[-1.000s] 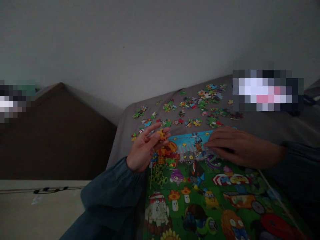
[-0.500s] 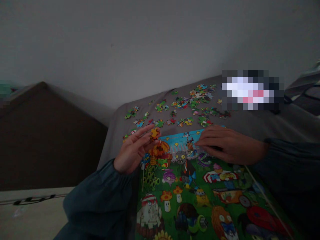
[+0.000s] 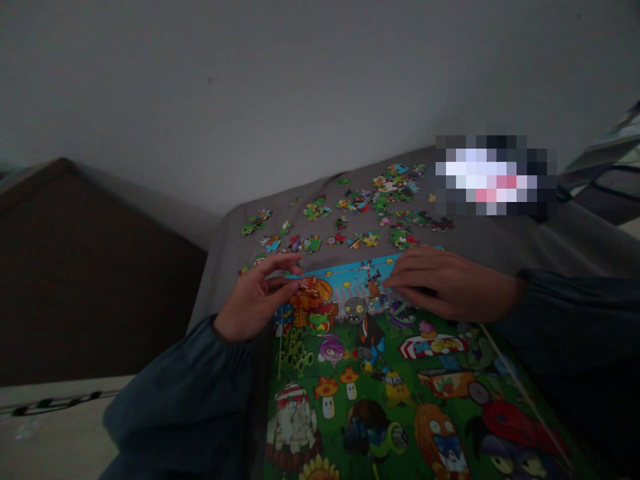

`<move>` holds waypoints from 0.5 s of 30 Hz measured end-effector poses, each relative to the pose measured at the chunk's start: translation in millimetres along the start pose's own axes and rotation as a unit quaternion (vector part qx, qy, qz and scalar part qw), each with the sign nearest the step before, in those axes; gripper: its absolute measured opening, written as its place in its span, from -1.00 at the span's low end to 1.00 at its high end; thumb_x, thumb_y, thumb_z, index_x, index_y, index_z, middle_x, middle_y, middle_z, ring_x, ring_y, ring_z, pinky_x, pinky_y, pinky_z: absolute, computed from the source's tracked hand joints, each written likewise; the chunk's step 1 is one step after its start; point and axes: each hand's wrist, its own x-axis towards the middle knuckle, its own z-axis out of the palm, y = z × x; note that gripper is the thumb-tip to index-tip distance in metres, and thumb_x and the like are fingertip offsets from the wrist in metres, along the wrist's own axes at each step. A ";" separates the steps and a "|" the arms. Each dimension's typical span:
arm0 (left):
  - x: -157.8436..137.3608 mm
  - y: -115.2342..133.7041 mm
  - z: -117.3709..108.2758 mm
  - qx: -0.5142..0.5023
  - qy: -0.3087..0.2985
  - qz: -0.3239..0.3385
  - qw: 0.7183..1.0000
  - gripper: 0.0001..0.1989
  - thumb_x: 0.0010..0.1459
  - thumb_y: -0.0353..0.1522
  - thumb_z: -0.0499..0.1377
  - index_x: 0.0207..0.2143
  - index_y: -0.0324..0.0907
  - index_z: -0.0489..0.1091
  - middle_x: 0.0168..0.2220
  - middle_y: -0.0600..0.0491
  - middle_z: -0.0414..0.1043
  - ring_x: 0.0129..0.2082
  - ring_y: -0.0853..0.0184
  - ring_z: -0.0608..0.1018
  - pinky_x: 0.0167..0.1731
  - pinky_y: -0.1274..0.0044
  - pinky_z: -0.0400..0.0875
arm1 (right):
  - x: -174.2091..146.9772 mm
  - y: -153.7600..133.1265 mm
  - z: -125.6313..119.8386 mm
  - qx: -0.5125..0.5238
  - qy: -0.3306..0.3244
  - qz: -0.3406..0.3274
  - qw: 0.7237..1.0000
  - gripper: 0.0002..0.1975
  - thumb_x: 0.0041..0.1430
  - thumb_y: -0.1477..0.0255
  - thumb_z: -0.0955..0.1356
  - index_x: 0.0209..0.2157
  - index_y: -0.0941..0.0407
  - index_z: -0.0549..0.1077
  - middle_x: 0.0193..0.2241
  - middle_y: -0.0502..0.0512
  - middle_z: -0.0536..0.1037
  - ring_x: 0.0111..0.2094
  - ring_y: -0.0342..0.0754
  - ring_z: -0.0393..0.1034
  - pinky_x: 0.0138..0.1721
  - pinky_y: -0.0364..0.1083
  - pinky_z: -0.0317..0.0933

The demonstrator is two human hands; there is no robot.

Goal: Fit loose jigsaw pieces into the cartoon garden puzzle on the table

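Note:
A puzzle board (image 3: pixel 340 387) printed with cartoon plants and zombies lies before me, green below with a blue strip along its far edge. Between the thumb and fingers of my left hand (image 3: pixel 255 297) is a small orange puzzle piece (image 3: pixel 310 291), tilted nearly edge-on over the pumpkin picture at the board's far left. My right hand (image 3: pixel 440 283) rests over the far right part of the board, its fingers bunched together and pointing left. Whether anything is between those fingertips is hidden.
Loose puzzle pieces (image 3: pixel 360 200) lie scattered and in small heaps on the grey cloth (image 3: pixel 225 260) beyond the board. A blurred-out bright object (image 3: pixel 493 177) sits at the back right. A dark brown panel (image 3: pixel 95 280) stands at left, and a pale wall (image 3: pixel 280 87) rises behind.
My left hand has turned and lowered, tipping the orange piece from face-on to nearly edge-on over the pumpkin picture. My right hand keeps its place on the board. The view has shifted slightly.

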 end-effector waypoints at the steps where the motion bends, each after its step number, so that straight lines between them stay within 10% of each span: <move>1: 0.0 -0.3 -1.4 0.030 -0.004 0.005 1.000 -0.60 0.12 -0.33 0.39 0.04 -0.11 0.53 -0.11 0.01 0.60 -0.27 0.33 0.67 -0.16 0.46 0.66 | 0.0 0.0 0.0 0.001 -0.001 0.001 1.000 -0.69 0.48 0.44 0.23 -0.04 0.11 0.61 -0.21 0.16 0.65 -0.13 0.04 0.50 -0.02 0.07 0.33; 9: 0.0 0.2 -1.1 0.279 -0.034 0.108 0.954 -0.69 0.28 -0.40 0.08 -0.11 -0.12 0.62 -0.15 -0.05 0.66 -0.20 0.26 0.66 -0.16 0.44 0.59 | -0.5 -0.6 0.4 -0.008 -0.008 0.008 1.000 -0.70 0.47 0.46 0.23 -0.05 0.13 0.61 -0.19 0.19 0.66 -0.11 0.05 0.52 -0.01 0.07 0.33; 15: -1.4 2.6 -3.4 0.306 -0.071 0.113 0.943 -0.68 0.27 -0.33 0.21 0.03 -0.07 0.61 -0.13 -0.02 0.68 -0.22 0.28 0.65 -0.12 0.43 0.57 | -1.1 0.2 1.9 0.003 0.001 0.010 1.000 -0.69 0.47 0.43 0.24 -0.04 0.12 0.62 -0.20 0.18 0.66 -0.12 0.05 0.51 -0.02 0.07 0.35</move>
